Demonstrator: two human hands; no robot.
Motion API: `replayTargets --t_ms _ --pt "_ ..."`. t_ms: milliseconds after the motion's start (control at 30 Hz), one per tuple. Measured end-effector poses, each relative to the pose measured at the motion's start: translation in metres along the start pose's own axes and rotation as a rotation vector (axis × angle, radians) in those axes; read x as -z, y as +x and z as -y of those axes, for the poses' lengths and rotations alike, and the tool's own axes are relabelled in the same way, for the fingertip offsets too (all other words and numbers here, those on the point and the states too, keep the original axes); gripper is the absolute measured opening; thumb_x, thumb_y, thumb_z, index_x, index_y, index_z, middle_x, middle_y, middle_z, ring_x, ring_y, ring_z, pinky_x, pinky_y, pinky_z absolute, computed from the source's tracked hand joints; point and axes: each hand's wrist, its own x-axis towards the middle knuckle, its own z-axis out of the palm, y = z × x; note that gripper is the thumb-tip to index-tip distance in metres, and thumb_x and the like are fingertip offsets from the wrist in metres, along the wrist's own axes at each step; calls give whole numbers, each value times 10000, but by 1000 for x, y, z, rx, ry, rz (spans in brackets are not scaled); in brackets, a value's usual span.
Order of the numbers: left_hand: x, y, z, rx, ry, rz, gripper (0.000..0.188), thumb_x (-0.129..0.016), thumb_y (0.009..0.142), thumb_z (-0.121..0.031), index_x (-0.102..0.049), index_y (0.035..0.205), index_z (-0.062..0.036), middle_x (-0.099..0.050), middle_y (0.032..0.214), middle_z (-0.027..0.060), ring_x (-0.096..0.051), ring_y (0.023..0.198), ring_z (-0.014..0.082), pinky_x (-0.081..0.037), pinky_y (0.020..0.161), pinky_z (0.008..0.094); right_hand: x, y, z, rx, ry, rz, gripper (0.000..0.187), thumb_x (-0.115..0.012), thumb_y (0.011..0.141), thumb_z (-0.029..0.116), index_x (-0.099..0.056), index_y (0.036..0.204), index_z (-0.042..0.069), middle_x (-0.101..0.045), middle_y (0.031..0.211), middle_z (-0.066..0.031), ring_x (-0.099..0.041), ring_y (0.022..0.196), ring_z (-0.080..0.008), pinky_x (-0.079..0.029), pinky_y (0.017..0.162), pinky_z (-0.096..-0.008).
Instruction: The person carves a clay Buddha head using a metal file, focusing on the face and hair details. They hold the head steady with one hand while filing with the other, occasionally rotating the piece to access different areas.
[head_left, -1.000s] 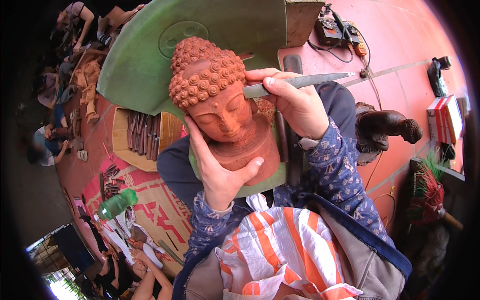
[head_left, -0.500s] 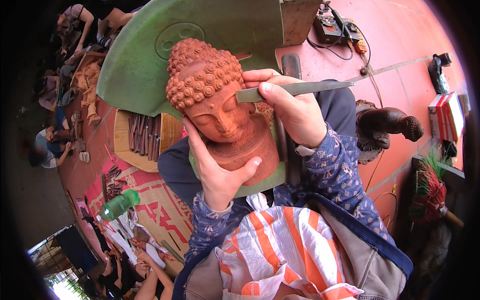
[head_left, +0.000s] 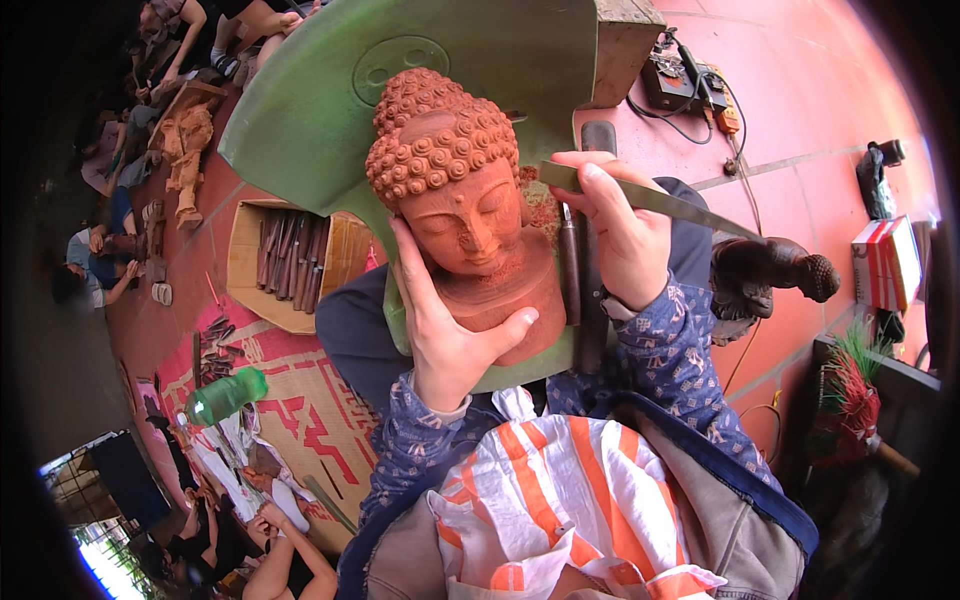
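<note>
A reddish-brown carved wooden Buddha bust [head_left: 470, 225] rests face up and tilted in my lap on a green plastic sheet [head_left: 290, 130]. My left hand [head_left: 440, 335] holds its side, fingers along the cheek and neck, thumb across the chest. To the right of the head, my right hand [head_left: 625, 225] pinches a flat metal file [head_left: 680, 208]. The file's broad end is beside the head, apart from the face, and its narrow end points right. A wooden-handled chisel [head_left: 570, 265] and wood dust [head_left: 543, 212] lie between the bust and my right hand.
On the left stands a cardboard box [head_left: 245, 260] of wooden-handled tools, near a green bottle [head_left: 228, 396] on a patterned mat. Other people sit farther left. On the right are a dark carved figure [head_left: 770, 275], a power box [head_left: 680, 80] with cables, and a brush [head_left: 850, 400].
My right hand has moved slightly right and down, taking the file off the face. The bust appears a little farther right in view, with my left hand still on it.
</note>
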Motion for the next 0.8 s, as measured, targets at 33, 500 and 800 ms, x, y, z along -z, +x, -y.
replayTargets --t_ms 33,500,800 --pt "1 0 -1 -5 10 14 1319 -901 648 -212 12 1574 9 -266 1535 257 -369 1396 342 -353 1140 423 1 -3 5 193 -179 -30 121 -614 942 34 -690 913 -56 -701 1048 -130 -653 917 -161 -530 812 -301" --pt "-8 17 12 -100 -104 10 1321 -910 642 -298 -15 1548 56 -368 1488 287 -460 1354 375 -416 1087 434 -72 -31 14 627 -881 100 90 -681 834 40 -681 868 -43 -465 1379 -318 -534 1260 -428 -451 1048 -470" --pt "-10 13 16 -39 -267 30 1327 -916 619 -303 -42 1545 67 -303 1511 319 -395 1398 395 -384 1115 445 -50 -22 25 389 -583 58 119 -674 845 65 -673 864 -53 -515 1316 -334 -606 1116 -416 -499 953 -434"
